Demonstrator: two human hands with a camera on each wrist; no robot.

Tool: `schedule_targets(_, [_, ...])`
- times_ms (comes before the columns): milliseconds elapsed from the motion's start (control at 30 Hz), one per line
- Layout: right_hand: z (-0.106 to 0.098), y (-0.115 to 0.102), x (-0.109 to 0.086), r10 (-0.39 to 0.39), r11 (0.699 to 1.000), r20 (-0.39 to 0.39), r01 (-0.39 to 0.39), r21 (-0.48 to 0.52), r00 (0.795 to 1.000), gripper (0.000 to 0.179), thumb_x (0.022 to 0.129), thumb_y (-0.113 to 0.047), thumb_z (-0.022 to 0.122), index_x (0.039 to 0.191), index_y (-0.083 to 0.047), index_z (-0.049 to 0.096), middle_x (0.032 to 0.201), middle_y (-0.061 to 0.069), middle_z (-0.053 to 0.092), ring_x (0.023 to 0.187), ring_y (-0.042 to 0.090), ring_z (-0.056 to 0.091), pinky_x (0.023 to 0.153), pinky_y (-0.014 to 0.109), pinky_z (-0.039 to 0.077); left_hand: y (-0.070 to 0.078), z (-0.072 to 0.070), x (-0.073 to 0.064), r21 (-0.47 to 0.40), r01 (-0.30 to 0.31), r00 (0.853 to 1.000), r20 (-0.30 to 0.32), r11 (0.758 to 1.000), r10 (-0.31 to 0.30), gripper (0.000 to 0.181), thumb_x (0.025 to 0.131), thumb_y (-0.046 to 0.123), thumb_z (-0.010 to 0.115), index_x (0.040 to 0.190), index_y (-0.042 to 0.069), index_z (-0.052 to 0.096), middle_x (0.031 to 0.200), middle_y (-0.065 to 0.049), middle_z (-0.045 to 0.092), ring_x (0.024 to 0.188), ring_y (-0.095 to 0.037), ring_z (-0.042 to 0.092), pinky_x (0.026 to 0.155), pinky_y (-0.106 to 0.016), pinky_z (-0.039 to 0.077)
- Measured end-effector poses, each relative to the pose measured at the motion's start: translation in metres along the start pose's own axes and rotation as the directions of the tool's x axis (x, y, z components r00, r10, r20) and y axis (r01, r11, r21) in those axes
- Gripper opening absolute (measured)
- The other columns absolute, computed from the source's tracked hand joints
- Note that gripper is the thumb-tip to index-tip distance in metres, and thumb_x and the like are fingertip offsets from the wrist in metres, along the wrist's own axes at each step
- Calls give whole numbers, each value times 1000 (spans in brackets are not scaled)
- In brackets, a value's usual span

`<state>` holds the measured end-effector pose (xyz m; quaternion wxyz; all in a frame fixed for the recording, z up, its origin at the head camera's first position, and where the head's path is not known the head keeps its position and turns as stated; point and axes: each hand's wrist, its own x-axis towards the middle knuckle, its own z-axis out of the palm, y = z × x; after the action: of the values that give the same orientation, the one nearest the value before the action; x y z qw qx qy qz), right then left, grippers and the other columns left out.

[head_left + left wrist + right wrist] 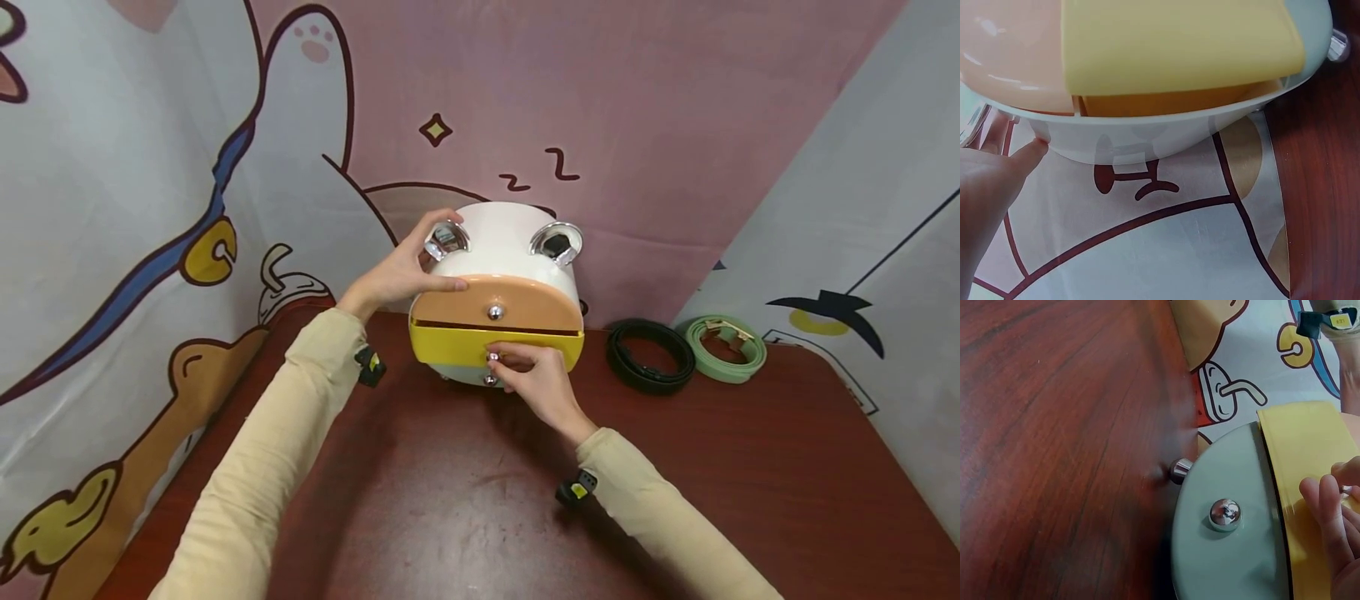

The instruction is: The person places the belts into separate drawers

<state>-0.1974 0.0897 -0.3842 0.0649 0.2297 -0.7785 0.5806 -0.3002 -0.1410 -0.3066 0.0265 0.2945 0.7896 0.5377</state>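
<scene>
A small white drawer cabinet with two shiny metal ear-like pieces on its top stands at the back of the table. Its front has an orange top drawer, a yellow middle drawer and a pale green bottom drawer, with round silver knobs. The yellow drawer juts out a little; its side shows in the left wrist view. My left hand grips the cabinet's upper left, fingers by the metal ear and thumb at the front. My right hand pinches the yellow drawer's knob, mostly hidden by the fingers.
A coiled black belt and a coiled green belt lie right of the cabinet on the dark red wooden table. Cartoon-printed cloth hangs close behind and along the left side. The cabinet stands on small silver feet.
</scene>
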Motion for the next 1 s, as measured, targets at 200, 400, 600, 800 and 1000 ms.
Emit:
schedule_targets(200, [1, 0, -6, 4, 1000, 9, -4, -4, 1000, 22, 85, 3, 71, 107, 8, 70, 92, 20, 70, 77, 32, 69, 55, 32, 54, -2, 1, 0, 6, -16, 1000, -4, 1000, 16, 83, 77, 9, 82, 141, 24, 32, 139, 1, 32, 108, -24, 49, 87, -40, 45])
schedule_targets(400, [2, -1, -10, 2, 1000, 14, -2, 8, 1000, 23, 85, 4, 70, 107, 8, 70, 92, 21, 70, 78, 33, 69, 55, 31, 54, -2, 0, -1, 19, -17, 1000, -5, 1000, 18, 83, 77, 11, 83, 142, 25, 33, 140, 3, 32, 110, -20, 47, 88, -39, 43])
schedule_targets(600, [2, -3, -12, -4, 1000, 16, 4, 10, 1000, 23, 84, 5, 71, 107, 9, 69, 93, 22, 70, 78, 36, 68, 55, 33, 54, 0, -1, -2, 30, -15, 1000, -4, 999, 15, 84, 77, 13, 83, 143, 23, 32, 142, 2, 31, 112, -19, 44, 91, -41, 41])
schedule_targets(800, [1, -3, -14, -2, 1000, 22, 2, 15, 1000, 24, 84, 5, 71, 107, 9, 69, 95, 22, 70, 79, 32, 69, 55, 34, 54, 0, -1, -2, 38, -8, 1000, -10, 999, 9, 84, 77, 14, 83, 143, 24, 32, 142, 4, 31, 113, -19, 43, 91, -40, 41])
schedule_targets(1000, [2, -2, -15, -5, 1000, 17, 5, 13, 1000, 23, 84, 5, 71, 107, 9, 69, 92, 21, 70, 78, 31, 69, 55, 33, 54, 5, 0, -3, 49, 4, 1000, -11, 999, -4, 84, 77, 14, 83, 143, 24, 32, 143, 1, 31, 108, -21, 46, 88, -38, 42])
